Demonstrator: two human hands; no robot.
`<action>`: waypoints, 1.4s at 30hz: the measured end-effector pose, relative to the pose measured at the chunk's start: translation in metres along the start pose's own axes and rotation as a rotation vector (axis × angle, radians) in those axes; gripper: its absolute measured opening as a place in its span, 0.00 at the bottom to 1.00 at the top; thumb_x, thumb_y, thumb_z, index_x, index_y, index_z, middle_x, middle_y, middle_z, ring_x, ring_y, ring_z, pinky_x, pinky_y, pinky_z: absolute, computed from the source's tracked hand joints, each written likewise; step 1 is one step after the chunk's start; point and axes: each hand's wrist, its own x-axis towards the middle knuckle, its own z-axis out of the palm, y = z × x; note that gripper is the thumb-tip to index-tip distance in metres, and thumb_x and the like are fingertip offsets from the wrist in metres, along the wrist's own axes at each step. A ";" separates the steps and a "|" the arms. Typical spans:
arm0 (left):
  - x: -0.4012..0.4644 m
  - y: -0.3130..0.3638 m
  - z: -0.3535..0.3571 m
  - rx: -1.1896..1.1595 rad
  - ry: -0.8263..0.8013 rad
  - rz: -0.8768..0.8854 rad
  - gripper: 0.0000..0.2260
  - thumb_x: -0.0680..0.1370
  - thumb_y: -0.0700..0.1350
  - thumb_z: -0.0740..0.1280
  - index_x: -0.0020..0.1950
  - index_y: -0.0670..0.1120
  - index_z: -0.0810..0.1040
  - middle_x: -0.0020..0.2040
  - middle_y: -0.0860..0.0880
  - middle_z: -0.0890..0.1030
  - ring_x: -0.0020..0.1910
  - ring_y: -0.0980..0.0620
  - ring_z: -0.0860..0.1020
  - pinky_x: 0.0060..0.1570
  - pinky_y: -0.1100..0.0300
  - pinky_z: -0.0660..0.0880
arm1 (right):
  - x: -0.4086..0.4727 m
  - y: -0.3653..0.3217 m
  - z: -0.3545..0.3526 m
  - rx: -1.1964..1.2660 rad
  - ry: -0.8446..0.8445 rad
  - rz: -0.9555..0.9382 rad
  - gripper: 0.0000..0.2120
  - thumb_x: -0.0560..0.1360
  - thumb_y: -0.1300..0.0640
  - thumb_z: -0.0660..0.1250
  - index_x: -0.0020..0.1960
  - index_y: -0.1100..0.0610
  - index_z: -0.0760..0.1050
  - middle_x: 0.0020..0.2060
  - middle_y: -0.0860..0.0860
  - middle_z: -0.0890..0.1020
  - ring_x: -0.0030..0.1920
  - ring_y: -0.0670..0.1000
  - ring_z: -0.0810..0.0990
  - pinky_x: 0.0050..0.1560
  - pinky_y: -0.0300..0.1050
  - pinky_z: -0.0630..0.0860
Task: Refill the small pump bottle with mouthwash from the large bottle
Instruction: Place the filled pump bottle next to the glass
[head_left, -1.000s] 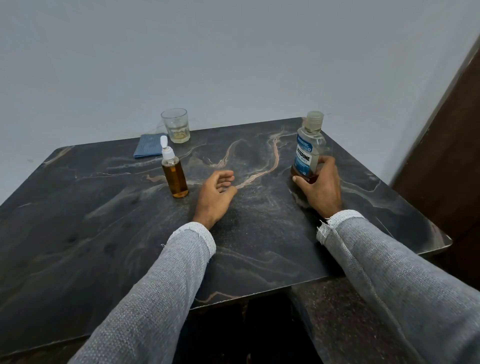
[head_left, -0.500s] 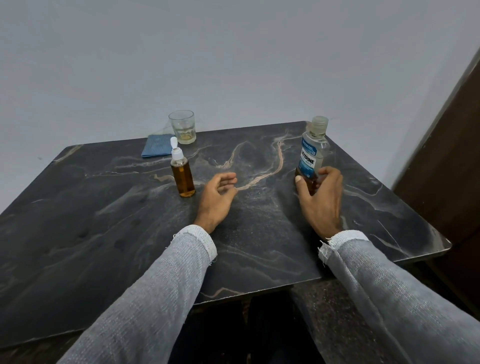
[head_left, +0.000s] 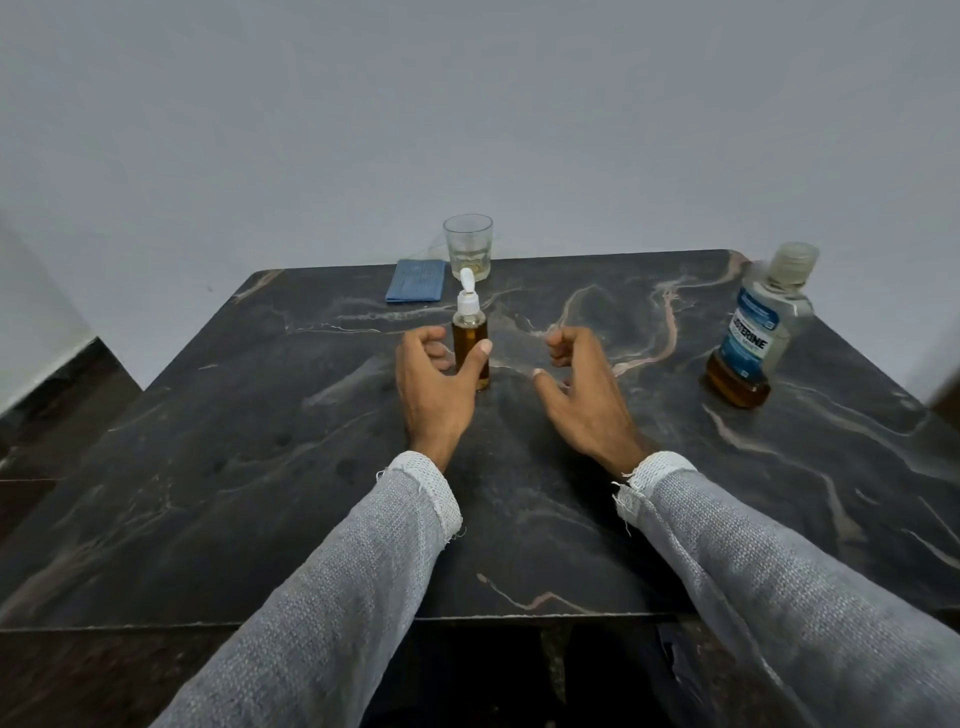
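Marble table (head_left: 260, 467): 2 bottles (head_left: 748, 332), glass (head_left: 467, 247), cloth? (head_left: 415, 280)

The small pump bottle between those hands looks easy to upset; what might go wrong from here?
The small pump bottle is narrow and tall, so the left hand closing round it could tip it. It already looks nearly full, so adding mouthwash may overflow onto the table. The large bottle stands capped near the right edge.
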 end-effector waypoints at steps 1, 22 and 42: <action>0.003 0.001 0.002 0.010 -0.020 -0.012 0.23 0.69 0.57 0.76 0.57 0.53 0.69 0.53 0.50 0.76 0.49 0.55 0.77 0.47 0.61 0.76 | 0.005 -0.004 0.005 0.016 -0.015 -0.009 0.17 0.76 0.59 0.66 0.62 0.55 0.66 0.57 0.51 0.72 0.56 0.47 0.73 0.57 0.42 0.73; 0.044 -0.008 0.003 -0.216 -0.734 -0.002 0.21 0.81 0.34 0.58 0.75 0.42 0.65 0.70 0.52 0.73 0.69 0.58 0.71 0.68 0.64 0.69 | 0.053 -0.018 0.024 0.114 -0.078 -0.237 0.31 0.78 0.56 0.65 0.75 0.48 0.52 0.61 0.51 0.75 0.59 0.45 0.75 0.62 0.48 0.75; 0.202 -0.012 0.064 0.063 -0.257 -0.059 0.30 0.75 0.47 0.73 0.73 0.47 0.64 0.69 0.47 0.72 0.59 0.53 0.73 0.56 0.61 0.72 | 0.173 0.023 0.019 0.088 0.170 -0.145 0.22 0.80 0.55 0.59 0.71 0.49 0.55 0.43 0.43 0.74 0.39 0.48 0.79 0.41 0.43 0.80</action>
